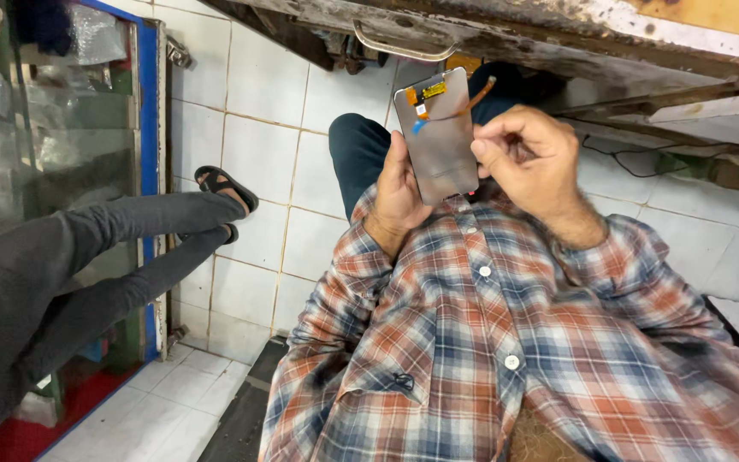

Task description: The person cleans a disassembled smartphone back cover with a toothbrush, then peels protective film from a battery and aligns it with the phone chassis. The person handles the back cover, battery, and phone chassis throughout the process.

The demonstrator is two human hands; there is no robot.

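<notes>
Both hands grip the screen panel (pixel 438 137): left hand (pixel 399 190) one edge, right hand (pixel 525 154) opposite.

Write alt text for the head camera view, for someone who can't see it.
Seen from above, a person in a plaid shirt holds a grey phone screen panel upright in the left hand, while the right hand touches its right edge near an orange flex cable. Another person's leg in a sandal stretches over the white tiled floor.

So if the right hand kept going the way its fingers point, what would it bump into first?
Probably the grey phone screen panel. The right hand curls its fingers leftward at that panel's edge, which the left hand holds; they look touching or nearly so.
</notes>
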